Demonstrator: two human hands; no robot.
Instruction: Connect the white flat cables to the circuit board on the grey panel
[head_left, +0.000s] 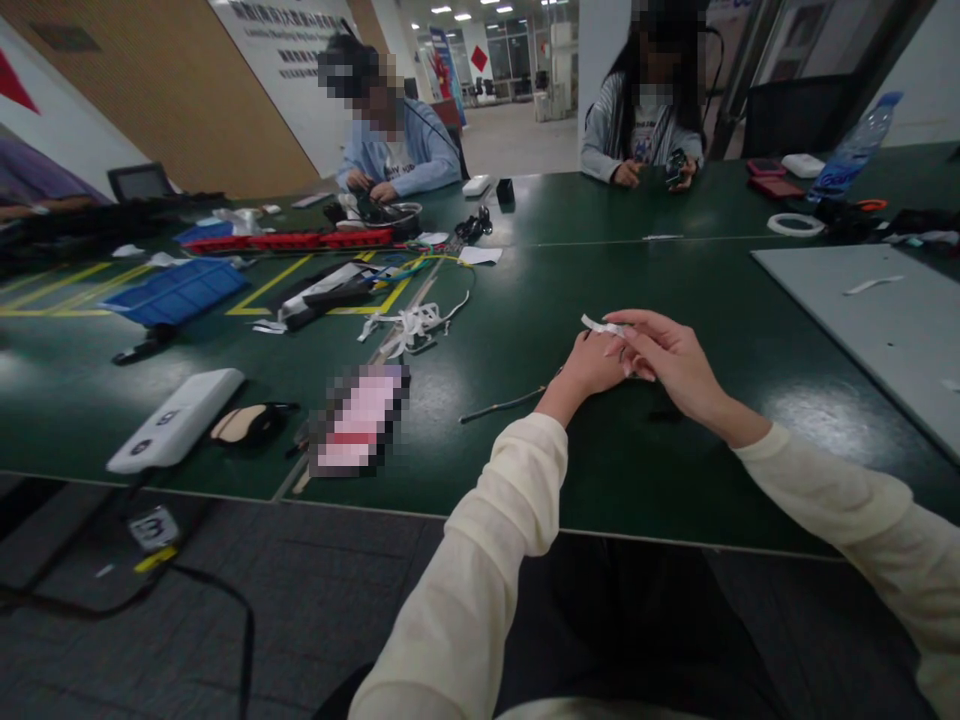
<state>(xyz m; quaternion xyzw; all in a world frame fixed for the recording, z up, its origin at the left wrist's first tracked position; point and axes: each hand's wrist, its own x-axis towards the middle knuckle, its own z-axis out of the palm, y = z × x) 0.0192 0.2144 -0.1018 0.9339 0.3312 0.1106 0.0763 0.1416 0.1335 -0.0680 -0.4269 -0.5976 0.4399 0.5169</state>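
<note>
Both my hands meet above the green table, right of the middle of the view. My left hand (595,366) is closed, with its fingertips mostly hidden behind the other hand. Out of its wrist side runs a thin dark strand (504,406), like a cable or thin stick, lying low over the table to the left. My right hand (675,362) pinches a short white strip (600,325), whose free end sticks out to the left over my left hand. The fingers of the two hands touch or overlap.
A tangle of white strips (412,326) lies left of my hands, with a pink phone (360,415) nearer. Further left are a white power strip (176,420) and a blue bin (180,290). A grey board (862,300) lies right. Two people sit across the table.
</note>
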